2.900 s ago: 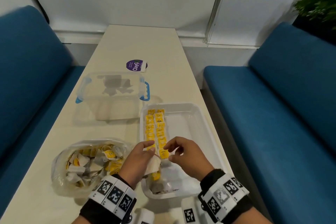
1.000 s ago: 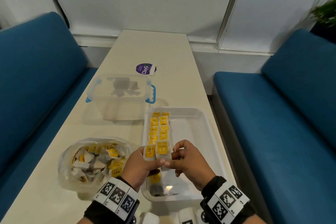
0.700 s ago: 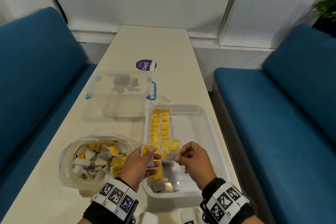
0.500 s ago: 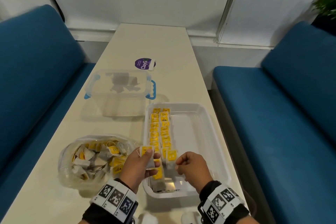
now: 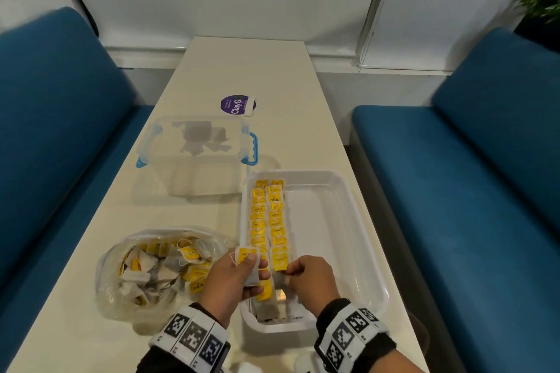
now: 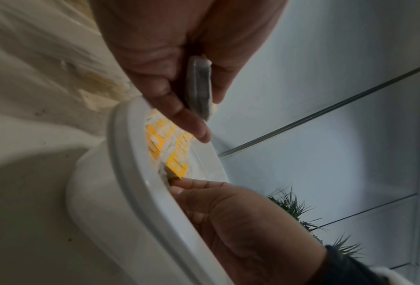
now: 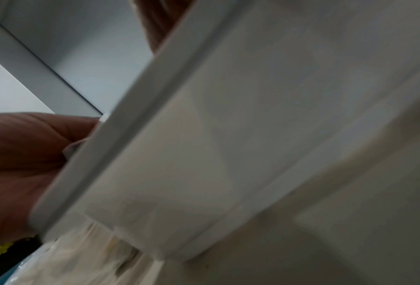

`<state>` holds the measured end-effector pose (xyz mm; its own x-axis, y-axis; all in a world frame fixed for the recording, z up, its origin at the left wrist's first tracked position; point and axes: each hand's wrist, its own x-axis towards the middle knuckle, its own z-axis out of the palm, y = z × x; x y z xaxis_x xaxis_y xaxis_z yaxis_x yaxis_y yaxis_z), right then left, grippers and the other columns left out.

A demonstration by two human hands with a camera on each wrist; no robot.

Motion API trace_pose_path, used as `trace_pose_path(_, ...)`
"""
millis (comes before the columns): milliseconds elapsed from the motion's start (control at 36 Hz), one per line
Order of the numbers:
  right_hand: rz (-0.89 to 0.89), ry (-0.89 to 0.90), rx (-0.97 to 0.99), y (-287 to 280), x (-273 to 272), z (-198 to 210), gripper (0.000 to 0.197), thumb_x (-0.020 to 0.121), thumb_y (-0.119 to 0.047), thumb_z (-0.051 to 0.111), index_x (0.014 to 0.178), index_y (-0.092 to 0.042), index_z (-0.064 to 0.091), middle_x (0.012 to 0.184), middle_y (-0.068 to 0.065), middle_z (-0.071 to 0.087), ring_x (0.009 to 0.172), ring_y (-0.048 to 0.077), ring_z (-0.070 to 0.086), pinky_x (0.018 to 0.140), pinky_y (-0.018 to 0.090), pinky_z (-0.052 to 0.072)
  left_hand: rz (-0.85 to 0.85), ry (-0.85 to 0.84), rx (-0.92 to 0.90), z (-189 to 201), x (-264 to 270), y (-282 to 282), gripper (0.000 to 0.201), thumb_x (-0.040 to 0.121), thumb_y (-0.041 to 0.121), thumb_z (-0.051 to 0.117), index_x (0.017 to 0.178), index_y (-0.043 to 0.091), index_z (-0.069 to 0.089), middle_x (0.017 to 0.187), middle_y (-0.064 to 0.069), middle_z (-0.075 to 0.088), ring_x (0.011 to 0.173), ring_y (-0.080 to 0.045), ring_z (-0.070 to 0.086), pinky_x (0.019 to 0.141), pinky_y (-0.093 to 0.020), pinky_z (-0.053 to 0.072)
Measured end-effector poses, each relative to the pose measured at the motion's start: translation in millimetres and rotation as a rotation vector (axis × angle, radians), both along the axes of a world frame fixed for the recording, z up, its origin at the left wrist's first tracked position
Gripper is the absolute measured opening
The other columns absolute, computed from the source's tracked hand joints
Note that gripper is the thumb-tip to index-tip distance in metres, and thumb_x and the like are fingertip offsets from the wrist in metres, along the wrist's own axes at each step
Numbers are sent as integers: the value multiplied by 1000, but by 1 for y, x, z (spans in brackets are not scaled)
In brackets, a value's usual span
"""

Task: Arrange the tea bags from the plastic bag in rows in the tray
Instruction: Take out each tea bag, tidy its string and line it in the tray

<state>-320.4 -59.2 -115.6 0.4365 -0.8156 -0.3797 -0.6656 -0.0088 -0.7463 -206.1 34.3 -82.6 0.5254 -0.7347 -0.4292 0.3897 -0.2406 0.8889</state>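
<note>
A white tray (image 5: pixel 357 239) lies on the table with two rows of yellow-tagged tea bags (image 5: pixel 268 215) along its left side. My left hand (image 5: pixel 242 274) hovers over the tray's near left rim and grips one tea bag (image 5: pixel 247 260), seen edge-on in the left wrist view (image 6: pixel 200 86). My right hand (image 5: pixel 292 274) reaches into the tray and pinches another tea bag (image 5: pixel 279 266) at the near end of the right row (image 6: pixel 177 164). A clear plastic bag (image 5: pixel 157 269) of loose tea bags sits left of the tray. The right wrist view shows mostly the tray's outer wall (image 7: pixel 228 144).
A clear lidded box with blue clips (image 5: pixel 197 154) stands behind the plastic bag. Beyond it lies a purple round sticker (image 5: pixel 238 104). Blue benches (image 5: pixel 454 191) flank the narrow table (image 5: pixel 248 70) on both sides. The tray's right half is bare.
The hands held two tea bags together, then parted. My right hand has lowered its tea bag to the near end of the right row while the left keeps its own.
</note>
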Motion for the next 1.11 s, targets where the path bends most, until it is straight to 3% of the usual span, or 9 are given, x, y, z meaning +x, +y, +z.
trace_pose_path(111,10,-32,-85,0,-4,6,20,81,-7,63,71,-25,58,78,-8,52,76,9,52,60,10,37,-19,-4,11,0,1,0,16,91,16,56,84,5,64,72,-7,66,60,-10,66,49,-20,52)
trace_pose_path(222,-87,-167,-181,-1,-8,20,9,87,-18,62,85,-24,55,93,-4,51,78,1,49,64,7,37,-50,-1,-7,7,-1,-5,15,89,15,58,80,4,65,69,-10,61,64,-20,57,51,-21,50)
trace_pose_path(361,-112,-391,-34,-4,-9,53,13,85,-28,67,81,-17,62,78,-6,62,70,5,54,65,15,42,-95,-38,-40,16,-8,-12,16,86,18,61,78,4,66,68,-9,59,64,-21,52,60,-26,46)
trace_pose_path(500,2,-505,115,-3,-16,71,8,85,-12,67,77,-12,66,62,-12,60,52,-6,54,52,7,39,-151,-66,-77,22,-15,-17,22,88,13,58,69,3,61,57,-7,55,55,-18,50,54,-20,50)
trace_pose_path(667,-37,-510,76,-8,-23,74,11,87,-10,63,76,-9,62,67,1,58,53,3,49,47,10,37,-237,-216,11,19,-18,-15,15,87,13,62,83,-1,66,77,-16,68,71,-18,65,63,-23,48)
trace_pose_path(778,-69,-519,74,-12,-27,76,10,89,-9,60,79,-7,60,68,1,60,52,6,49,44,10,36,-248,-338,36,20,-18,-14,16,82,5,67,69,2,58,67,-13,47,65,-19,45,58,-26,40)
trace_pose_path(972,-98,-521,94,-9,-25,74,12,89,-7,59,77,-8,59,62,2,58,50,10,51,43,16,38,-302,-361,32,26,-18,-12,24,73,-1,75,63,5,54,59,-6,42,60,-17,40,55,-26,37)
trace_pose_path(1055,-103,-520,112,-7,-23,73,13,89,-7,59,76,-9,58,63,4,59,50,12,51,42,21,39,-315,-347,33,26,-20,-10,19,68,1,79,70,-3,60,60,-7,50,59,-18,45,55,-26,38)
trace_pose_path(1111,-95,-530,122,-5,-23,71,14,89,-7,60,75,-9,58,64,4,59,52,13,52,43,22,40,-313,-346,52,28,-22,-8,41,59,14,81,80,-15,60,66,-13,53,62,-19,47,59,-29,40)
